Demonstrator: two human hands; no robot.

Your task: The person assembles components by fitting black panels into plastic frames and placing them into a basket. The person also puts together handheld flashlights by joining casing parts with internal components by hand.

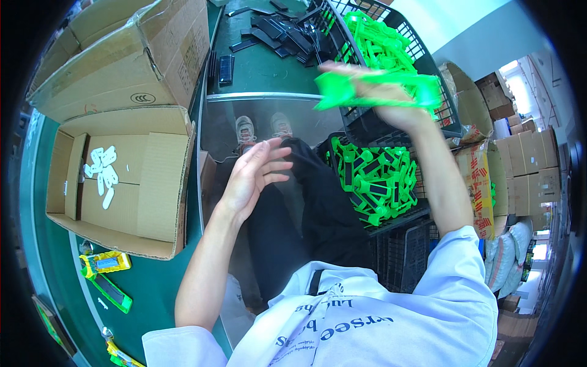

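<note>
My right hand (394, 104), smeared by motion, is closed around a bright green plastic part (337, 90) with a flared end, held over the near edge of an upper black crate (449, 125). Similar green parts (382, 46) fill that crate. Below my right forearm, a lower black crate (391, 225) holds a heap of green parts with dark panels (376, 180). My left hand (254, 174) hangs above my lap, fingers spread and holding nothing.
Black flat rectangular pieces (281, 37) lie scattered on the green table (263, 82). An open cardboard box (156, 202) at left holds white pieces (103, 168). Beside it lie a yellow-green item (105, 263) and a green part with a dark panel (111, 292). Stacked cartons (523, 156) stand right.
</note>
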